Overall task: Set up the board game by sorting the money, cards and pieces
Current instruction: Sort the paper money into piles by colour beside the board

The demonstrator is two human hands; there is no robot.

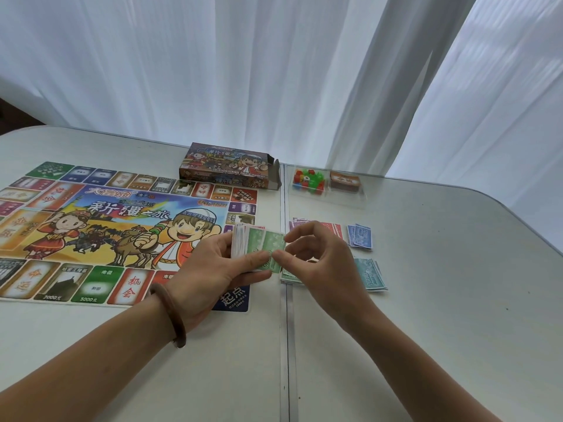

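A play-money stack (pixel 240 242) is gripped in the left hand (pixel 210 269); its top green note (pixel 272 243) is pinched by the right hand (pixel 320 257), with blue notes (pixel 361 236) at its two o'clock

Left hand (pixel 213 269) thumb uppermost, grip curled round money stack (pixel 240 243), right hand (pixel 316 260) pinching top note (pixel 272 243), both forearms bare, extended

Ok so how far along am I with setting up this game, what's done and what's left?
Done: the board is laid out, with a red pile, blue pile and teal pile of notes beside it. In hand: your left hand grips the unsorted stack while your right hand pinches its top green note. Left: the rest of that stack, plus the pieces and card deck in the clear tray.
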